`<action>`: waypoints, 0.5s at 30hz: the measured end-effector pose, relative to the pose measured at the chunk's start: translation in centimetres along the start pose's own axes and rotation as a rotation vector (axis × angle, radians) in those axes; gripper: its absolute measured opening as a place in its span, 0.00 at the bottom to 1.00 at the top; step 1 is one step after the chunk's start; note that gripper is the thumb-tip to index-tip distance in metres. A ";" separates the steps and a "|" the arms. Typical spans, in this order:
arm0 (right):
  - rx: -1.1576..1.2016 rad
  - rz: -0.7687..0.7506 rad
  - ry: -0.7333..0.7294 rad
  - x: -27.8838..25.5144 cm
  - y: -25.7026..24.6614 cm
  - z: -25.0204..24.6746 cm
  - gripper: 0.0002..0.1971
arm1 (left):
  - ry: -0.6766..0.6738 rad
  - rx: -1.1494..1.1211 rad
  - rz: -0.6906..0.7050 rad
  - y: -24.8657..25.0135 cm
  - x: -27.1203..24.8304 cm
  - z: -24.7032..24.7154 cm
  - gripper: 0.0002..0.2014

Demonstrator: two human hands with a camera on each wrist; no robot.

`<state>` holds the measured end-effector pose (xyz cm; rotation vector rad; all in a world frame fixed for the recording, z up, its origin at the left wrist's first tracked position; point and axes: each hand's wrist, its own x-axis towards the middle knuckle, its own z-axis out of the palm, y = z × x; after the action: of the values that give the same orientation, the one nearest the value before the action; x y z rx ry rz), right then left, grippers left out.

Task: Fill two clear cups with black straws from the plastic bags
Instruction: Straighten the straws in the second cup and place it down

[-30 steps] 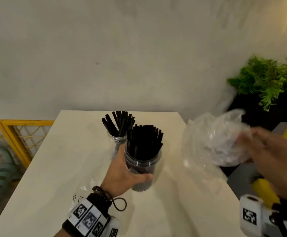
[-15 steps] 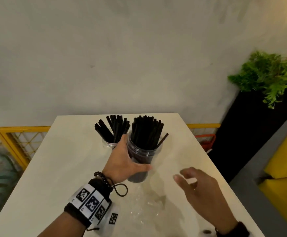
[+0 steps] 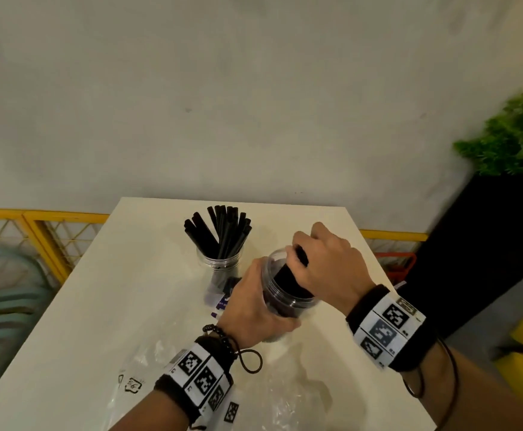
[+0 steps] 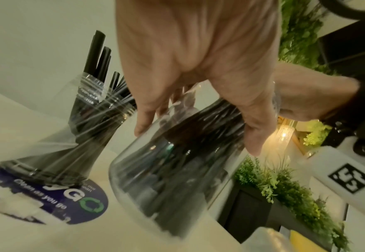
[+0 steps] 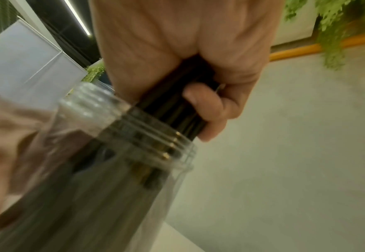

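Two clear cups stand on the white table (image 3: 104, 306). The far cup (image 3: 219, 262) holds a loose fan of black straws (image 3: 223, 231). My left hand (image 3: 254, 309) grips the near cup (image 3: 288, 303), tilted toward me and packed with black straws (image 4: 177, 170). My right hand (image 3: 325, 262) is wrapped around the top of that straw bundle (image 5: 177, 102), just above the cup's rim (image 5: 151, 136). An empty clear plastic bag (image 3: 291, 396) lies flat on the table in front of the cups.
A dark round sticker (image 4: 76, 201) reading "Clean as you go" sits under the far cup. A yellow railing (image 3: 42, 231) runs behind the table's left. A black planter (image 3: 484, 244) with green foliage (image 3: 515, 141) stands to the right.
My right hand let the plastic bag drop onto the table, then moved left and up to grip the straw tops. The near cup has tipped toward me in my left hand.
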<state>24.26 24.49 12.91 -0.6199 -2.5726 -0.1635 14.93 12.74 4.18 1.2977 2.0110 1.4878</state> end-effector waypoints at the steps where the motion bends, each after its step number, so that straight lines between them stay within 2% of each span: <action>1: 0.021 0.035 0.019 0.5 0.3 0.1 0.11 | -0.007 -0.003 -0.017 -0.3 0.2 0.2 0.47; 2: 0.047 0.091 0.007 1.2 0.6 0.1 0.13 | -0.008 -0.007 -0.038 -0.7 0.5 0.5 0.48; 4: 0.071 0.183 -0.172 2.3 1.2 0.0 0.23 | 0.006 -0.009 -0.067 -1.2 1.2 0.9 0.48; 6: 0.070 0.178 -0.281 2.6 1.8 -0.4 0.29 | 0.027 0.020 -0.067 -1.7 1.8 1.1 0.49; 8: 0.124 0.108 -0.249 2.5 1.7 -0.7 0.25 | 0.022 0.022 -0.068 -2.2 2.3 1.2 0.50; 10: 0.228 0.038 -0.322 2.2 1.8 -0.1 0.22 | 0.011 0.007 -0.084 -2.6 2.6 1.3 0.50; 12: 0.404 0.043 -0.411 2.2 2.2 0.6 0.18 | 0.025 -0.005 -0.093 -3.1 2.7 1.5 0.50; 15: 0.606 0.081 -0.383 2.4 2.4 1.3 0.18 | 0.047 -0.011 -0.097 -3.9 3.4 1.7 0.50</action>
<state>22.92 27.88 13.00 -0.5515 -2.7321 0.8035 12.47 16.37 0.87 1.1542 2.0612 1.4960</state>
